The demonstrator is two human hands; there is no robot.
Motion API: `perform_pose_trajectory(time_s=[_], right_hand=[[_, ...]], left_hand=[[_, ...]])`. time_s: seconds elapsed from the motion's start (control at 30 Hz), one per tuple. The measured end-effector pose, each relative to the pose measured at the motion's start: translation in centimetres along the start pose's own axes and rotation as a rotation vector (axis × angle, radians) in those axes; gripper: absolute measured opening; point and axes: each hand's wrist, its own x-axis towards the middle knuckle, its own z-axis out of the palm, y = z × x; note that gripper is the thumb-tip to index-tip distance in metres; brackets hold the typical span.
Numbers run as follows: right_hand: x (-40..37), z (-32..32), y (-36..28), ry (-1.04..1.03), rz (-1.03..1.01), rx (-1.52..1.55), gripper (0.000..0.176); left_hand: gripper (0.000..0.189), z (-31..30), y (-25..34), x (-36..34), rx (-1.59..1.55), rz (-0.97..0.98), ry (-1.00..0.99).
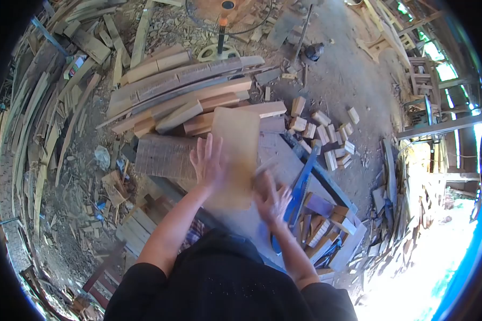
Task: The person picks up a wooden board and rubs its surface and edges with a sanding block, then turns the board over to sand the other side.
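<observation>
A pale, smooth wooden board lies lengthwise in front of me on the workbench, its edges slightly blurred. My left hand is at the board's left edge, fingers stretched out and spread, with the thumb side toward the board. Close to the board's lower right edge is my right hand. Motion smears part of it, and a brownish blur lies at its fingers, so I cannot make out whether it holds something. Under the left hand's side, a rough dark plank sticks out to the left.
Right of the board lies a blue handsaw, beside a box of wood blocks. Several small blocks are scattered on the ground. Stacked timber lies beyond the bench, with a round fan behind it.
</observation>
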Motion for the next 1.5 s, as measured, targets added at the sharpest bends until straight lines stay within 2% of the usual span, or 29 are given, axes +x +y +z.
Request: perform_pose_trajectory(time_s=[0.1, 0.13, 0.17, 0.2, 0.3, 0.37, 0.47, 0.53, 0.57, 0.6, 0.67, 0.73, 0.77, 0.8, 0.83, 0.87, 0.93, 0.97, 1.03, 1.07, 1.13, 1.17, 1.23, 1.27, 1.3, 1.33, 1.4, 1.43, 1.5], right_hand=[[-2.8, 1.4, -3.3, -0.108, -0.118, 0.016, 0.075], [-2.7, 2.1, -4.0, -0.138, -0.094, -0.082, 0.074], [-0.7, 2.9, -4.0, -0.136, -0.099, -0.074, 0.074], [2.5, 4.0, -4.3, -0.034, -0.058, -0.109, 0.074], [14.8, 6.8, -5.2, 0.15, 0.015, -0.104, 0.072], [22.7, 6.8, -5.1, 0.0, 0.086, 0.051, 0.069], [23.7, 7.5, -5.0, 0.057, 0.059, 0.04, 0.071], [17.2, 8.4, -3.9, 0.074, 0.005, -0.168, 0.075], [13.6, 7.1, -3.7, -0.058, 0.029, -0.13, 0.079], [9.1, 6.8, -2.9, -0.014, -0.033, -0.012, 0.081], [1.8, 2.3, -2.1, -0.112, -0.002, 0.071, 0.08], [-3.2, -0.9, -0.3, -0.109, 0.109, 0.204, 0.066], [-5.6, -1.1, 0.8, -0.076, 0.128, 0.193, 0.066], [-7.9, -0.4, 2.5, -0.062, 0.304, 0.141, 0.071], [-9.2, -0.1, 3.8, -0.053, 0.484, 0.094, 0.075], [-10.3, 0.0, 5.0, -0.028, 0.505, 0.091, 0.075], [-12.6, -0.1, 7.1, 0.02, 0.669, 0.017, 0.074], [-13.3, 0.3, 8.1, 0.049, 0.694, 0.013, 0.074], [-14.3, 1.8, 9.0, 0.062, 0.625, -0.046, 0.073], [-14.6, 2.6, 9.4, 0.091, 0.622, -0.068, 0.073], [-14.7, 3.0, 9.6, 0.105, 0.652, -0.043, 0.074], [-14.8, 3.1, 9.6, 0.097, 0.659, -0.019, 0.074], [-15.2, 1.9, 9.6, 0.142, 0.732, 0.109, 0.069], [-15.5, 1.7, 9.8, 0.119, 0.705, 0.081, 0.073], [-15.9, 1.5, 10.0, 0.093, 0.674, 0.053, 0.076], [-16.4, 1.3, 10.1, 0.102, 0.676, 0.059, 0.076], [-17.6, 0.0, 10.2, 0.176, 0.657, 0.083, 0.067], [-18.2, -0.7, 10.3, 0.184, 0.651, 0.09, 0.067], [-19.7, -2.1, 10.4, 0.164, 0.776, 0.572, 0.054]], left_hand=[[0.065, 1.3, -0.1, 0.5, -0.091, 0.069, -0.017], [0.065, 1.5, -0.1, 0.5, -0.084, 0.074, -0.032], [0.065, 1.6, -0.3, 0.6, -0.074, 0.074, -0.053], [0.065, 0.9, -0.1, 0.8, -0.019, 0.064, -0.12], [0.066, 0.8, 0.1, 0.7, 0.009, 0.085, -0.1], [0.069, 0.1, 0.4, 0.9, -0.031, 0.096, -0.105], [0.074, -0.4, 0.3, 0.9, -0.038, 0.135, -0.107], [0.076, 1.5, -0.1, 0.8, 0.043, 0.129, 0.016], [0.077, 2.9, -1.0, 0.7, 0.078, 0.185, 0.049], [0.078, 4.0, -1.8, 0.8, 0.106, 0.233, 0.085], [0.078, 0.9, 0.8, 1.1, 0.165, 0.136, -0.001], [0.084, 3.1, -1.1, 1.3, 0.209, 0.194, 0.09], [0.084, 3.6, -1.5, 1.3, 0.192, 0.228, 0.104], [0.087, 4.0, -1.6, 1.2, 0.11, 0.111, 0.116], [0.089, 3.8, -1.9, 1.3, 0.03, -0.006, 0.117], [0.089, 3.9, -2.1, 1.4, 0.017, 0.024, 0.119], [0.094, 4.2, -2.2, 1.8, 0.019, -0.101, 0.128], [0.094, 4.3, -2.5, 2.2, 0.003, -0.068, 0.13], [0.096, 3.9, -2.7, 3.1, 0.176, -0.211, -0.075], [0.096, 3.2, -1.9, 3.4, 0.17, -0.179, -0.07], [0.098, 1.2, -0.3, 3.8, 0.139, -0.322, -0.158], [0.098, 0.9, 0.1, 4.0, 0.142, -0.297, -0.156], [0.09, 0.4, -0.3, 5.0, -0.038, -0.311, -0.126], [0.068, 2.5, -2.3, 5.8, -0.497, -0.159, -0.01], [0.068, 2.0, -2.2, 6.6, -0.496, -0.148, -0.007], [0.059, 1.4, -2.3, 7.3, -0.615, -0.113, -0.059], [0.041, 0.5, -1.1, 8.3, -0.745, -0.083, -0.121], [0.041, 0.8, -0.2, 7.7, -0.743, -0.078, -0.11], [0.037, -0.1, 5.6, 4.4, -1.206, -0.236, -0.227]])
